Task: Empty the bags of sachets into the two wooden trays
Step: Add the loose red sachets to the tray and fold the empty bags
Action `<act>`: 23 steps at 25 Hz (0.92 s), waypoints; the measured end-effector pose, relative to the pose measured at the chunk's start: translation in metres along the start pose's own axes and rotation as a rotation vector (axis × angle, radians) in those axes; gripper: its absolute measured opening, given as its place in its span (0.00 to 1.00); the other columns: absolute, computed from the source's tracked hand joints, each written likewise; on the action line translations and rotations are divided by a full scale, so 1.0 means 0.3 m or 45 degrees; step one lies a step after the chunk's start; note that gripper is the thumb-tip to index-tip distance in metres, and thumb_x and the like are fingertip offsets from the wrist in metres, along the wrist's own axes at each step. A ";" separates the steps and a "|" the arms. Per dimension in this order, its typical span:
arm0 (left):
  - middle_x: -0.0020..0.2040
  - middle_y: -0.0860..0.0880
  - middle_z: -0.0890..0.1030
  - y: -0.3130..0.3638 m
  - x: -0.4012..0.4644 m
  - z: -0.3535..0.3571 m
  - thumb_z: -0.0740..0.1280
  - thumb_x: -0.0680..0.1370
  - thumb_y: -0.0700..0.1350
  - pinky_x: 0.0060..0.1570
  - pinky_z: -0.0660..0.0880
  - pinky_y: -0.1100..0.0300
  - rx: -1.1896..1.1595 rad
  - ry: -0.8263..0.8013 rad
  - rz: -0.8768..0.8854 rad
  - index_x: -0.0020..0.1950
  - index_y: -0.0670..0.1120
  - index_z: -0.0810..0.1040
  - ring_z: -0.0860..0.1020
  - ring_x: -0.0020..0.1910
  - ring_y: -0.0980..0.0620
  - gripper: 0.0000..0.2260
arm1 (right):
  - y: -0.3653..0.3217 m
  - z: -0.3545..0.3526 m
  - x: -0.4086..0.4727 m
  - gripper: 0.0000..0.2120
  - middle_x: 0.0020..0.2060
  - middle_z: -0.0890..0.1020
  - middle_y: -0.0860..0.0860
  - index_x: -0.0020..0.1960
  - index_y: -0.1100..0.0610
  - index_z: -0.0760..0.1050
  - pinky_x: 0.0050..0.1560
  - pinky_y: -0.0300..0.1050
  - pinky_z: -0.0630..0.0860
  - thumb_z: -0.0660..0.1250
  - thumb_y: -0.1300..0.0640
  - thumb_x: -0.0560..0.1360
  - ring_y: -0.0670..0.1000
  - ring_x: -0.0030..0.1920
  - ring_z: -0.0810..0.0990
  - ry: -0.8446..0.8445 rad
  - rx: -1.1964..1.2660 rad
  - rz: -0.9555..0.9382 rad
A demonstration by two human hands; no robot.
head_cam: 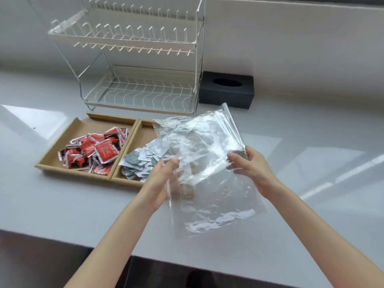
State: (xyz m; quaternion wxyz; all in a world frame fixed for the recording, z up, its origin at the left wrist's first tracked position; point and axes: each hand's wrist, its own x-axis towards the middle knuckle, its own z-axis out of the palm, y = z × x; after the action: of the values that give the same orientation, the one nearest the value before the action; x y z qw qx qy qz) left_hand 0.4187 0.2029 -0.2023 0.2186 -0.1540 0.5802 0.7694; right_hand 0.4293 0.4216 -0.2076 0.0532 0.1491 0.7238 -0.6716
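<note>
Two wooden trays sit side by side on the white counter. The left tray holds a heap of red sachets. The right tray holds grey and white sachets, partly hidden behind a clear plastic bag. My left hand grips the bag's left edge and my right hand grips its right edge, holding it up over the right tray's near end. The bag looks crumpled, and I see no sachets in it.
A white wire dish rack stands just behind the trays. A black tissue box sits to the rack's right, against the wall. The counter's front edge runs below my forearms.
</note>
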 end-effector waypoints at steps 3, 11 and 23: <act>0.34 0.54 0.82 -0.010 -0.061 -0.144 0.60 0.78 0.44 0.40 0.73 0.59 0.045 -0.055 -0.028 0.43 0.48 0.68 0.81 0.41 0.54 0.04 | 0.020 0.132 -0.102 0.03 0.37 0.81 0.48 0.44 0.56 0.75 0.30 0.31 0.75 0.68 0.57 0.72 0.42 0.31 0.82 0.032 -0.003 -0.004; 0.44 0.55 0.81 -0.044 -0.264 -0.574 0.60 0.78 0.43 0.45 0.71 0.61 0.316 -0.140 0.042 0.45 0.47 0.72 0.81 0.45 0.58 0.03 | 0.143 0.546 -0.405 0.05 0.38 0.81 0.49 0.43 0.54 0.73 0.30 0.31 0.76 0.68 0.54 0.72 0.42 0.31 0.83 0.112 0.073 0.040; 0.40 0.56 0.81 -0.113 -0.453 -0.963 0.63 0.76 0.44 0.43 0.70 0.59 0.370 0.080 -0.028 0.51 0.42 0.77 0.76 0.46 0.53 0.08 | 0.255 0.876 -0.614 0.19 0.54 0.81 0.51 0.57 0.55 0.72 0.52 0.41 0.74 0.64 0.44 0.73 0.50 0.55 0.79 0.062 -0.199 0.124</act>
State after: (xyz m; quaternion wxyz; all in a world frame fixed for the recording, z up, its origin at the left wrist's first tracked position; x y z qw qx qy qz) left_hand 0.5478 -0.0881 -0.2443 0.2290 -0.1510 0.6902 0.6696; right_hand 0.5937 0.1394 -0.2538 0.0795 0.1958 0.7669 -0.6060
